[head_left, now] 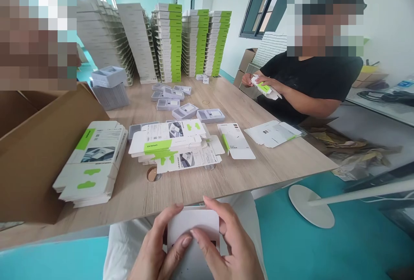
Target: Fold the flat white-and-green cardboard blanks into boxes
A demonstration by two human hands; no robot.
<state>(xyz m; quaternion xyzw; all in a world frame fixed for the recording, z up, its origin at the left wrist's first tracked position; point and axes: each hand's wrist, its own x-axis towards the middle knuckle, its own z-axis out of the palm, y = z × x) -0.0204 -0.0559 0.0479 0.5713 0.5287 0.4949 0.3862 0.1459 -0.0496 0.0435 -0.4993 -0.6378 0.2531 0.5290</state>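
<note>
A small white cardboard box (194, 219) is held over my lap, just off the table's near edge. My left hand (161, 241) grips its left side, thumb pressed on the white face. From the right, my right hand (229, 241) closes round the other side, its thumb meeting the left one near the middle. The lower part of the box is partly covered by my hands. On the table in front lies a loose pile of flattened white and green printed cartons (181, 146). Beside it lies a single white carton (236, 141).
A banded stack of flat cartons (93, 159) stands by a brown cardboard box (42, 155) at left. Grey trays (186, 111) lie mid-table. Tall stacks of boxes (168, 42) line the back. Across the right corner, a person in black (310, 81) handles a carton (265, 86).
</note>
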